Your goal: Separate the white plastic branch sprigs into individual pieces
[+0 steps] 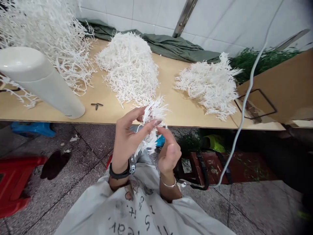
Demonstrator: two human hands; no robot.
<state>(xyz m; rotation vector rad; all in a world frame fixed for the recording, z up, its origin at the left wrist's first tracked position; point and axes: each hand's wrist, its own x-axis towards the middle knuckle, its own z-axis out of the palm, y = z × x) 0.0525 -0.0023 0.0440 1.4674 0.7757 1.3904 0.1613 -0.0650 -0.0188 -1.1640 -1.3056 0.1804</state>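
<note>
A bunch of white plastic-looking sprigs (154, 111) is gripped in my left hand (129, 133), its thumb pressed across the front and the fingers behind. My right hand (170, 153) is curled, its index fingertip touching the bunch's right side near my left thumb. Whether a small piece is pinched in the right fingers I cannot tell. Both hands are just in front of the table edge. Beyond them lies a heap of small white sprigs (132, 65), with a second white pile (210, 85) farther right.
A tall white flask (53, 85) stands at the left before a large tangle of white branches (53, 36). Three dark seeds (97, 105) lie beside it. A grey cable (251, 78) hangs at the right, near a cardboard box (281, 88). A red stool (17, 182) is on the floor.
</note>
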